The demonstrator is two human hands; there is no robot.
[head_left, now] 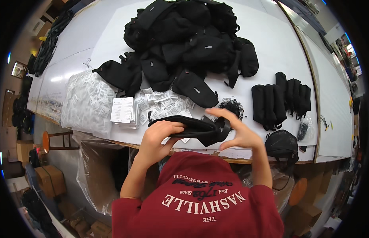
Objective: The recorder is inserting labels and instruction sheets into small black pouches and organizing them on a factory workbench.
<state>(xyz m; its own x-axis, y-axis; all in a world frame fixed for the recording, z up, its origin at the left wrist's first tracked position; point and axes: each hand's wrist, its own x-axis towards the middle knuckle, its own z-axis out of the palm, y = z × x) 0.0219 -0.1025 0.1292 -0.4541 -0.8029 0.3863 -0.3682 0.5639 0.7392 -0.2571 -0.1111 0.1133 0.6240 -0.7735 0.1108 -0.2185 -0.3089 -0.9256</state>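
A black pouch (192,126) with its mouth parted is held near the table's front edge. My left hand (162,137) is closed on its left end, thumb on top and fingers reaching inside the opening. My right hand (242,133) is open beside the pouch's right end, thumb and fingers spread around a black strap loop (222,129) without visibly gripping it. Just beyond the pouch lie a tangle of thin black cords (231,106) and a black pouch with a small white print (197,89). The inside of the held pouch is mostly hidden.
A large heap of black pouches (180,27) covers the table's far middle. To the left are a clear bag of white labels (87,103), stacked printed cards (123,111) and loose labels (164,101). Rolled black pouches (268,105) stand right, near a black rounded bag (282,144).
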